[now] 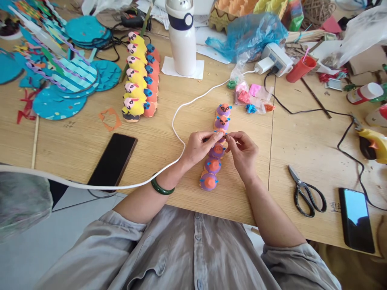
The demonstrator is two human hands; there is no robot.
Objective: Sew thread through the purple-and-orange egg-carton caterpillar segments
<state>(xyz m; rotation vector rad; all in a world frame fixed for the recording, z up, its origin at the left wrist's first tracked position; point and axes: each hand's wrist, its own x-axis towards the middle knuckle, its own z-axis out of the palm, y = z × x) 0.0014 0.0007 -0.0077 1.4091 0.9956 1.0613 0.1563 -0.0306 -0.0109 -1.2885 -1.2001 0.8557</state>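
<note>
A row of purple clay figures with orange faces and blue ears runs up the wooden table in front of me. My left hand rests over the third figure from the far end, thumb and fingers pressed together there. Close on its right, my right hand pinches near the same figure; a small dark bit seems to lie between the fingertips, too small to make out. The two far figures have dark marks on their faces. The nearest figures show plain orange faces.
Yellow and orange figure rows stand at the back left, beside blue discs. A white bottle, clay packets and a power adapter are farther back. A white cable crosses the table. Scissors and phones lie nearer.
</note>
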